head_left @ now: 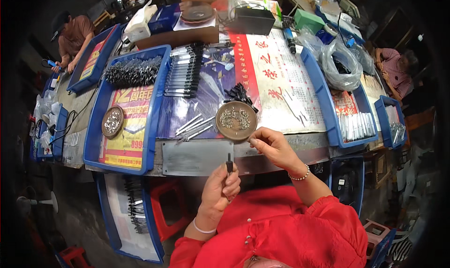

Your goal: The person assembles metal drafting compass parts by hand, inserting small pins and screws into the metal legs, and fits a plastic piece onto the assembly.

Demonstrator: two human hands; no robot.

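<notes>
Low in front of me, my left hand (220,186) is closed around a slim black pen part (229,166), which stands upright with its thin tip above my fingers. My right hand (275,148) has its thumb and forefinger pinched at the near right rim of a round brown dish (219,130). Anything between those fingertips is too small to make out. Small shiny metal pieces (229,119) lie in the dish. Just behind it is a heap of black pen parts (240,94). Several silvery pen barrels (194,127) lie left of the dish.
A grey metal plate (197,158) lies at the table's front edge. Rows of pens (183,73) stretch behind. Blue trays (151,127) flank the work spot, the left one holding another dish (112,121). Two other people (77,33) sit at far left and right.
</notes>
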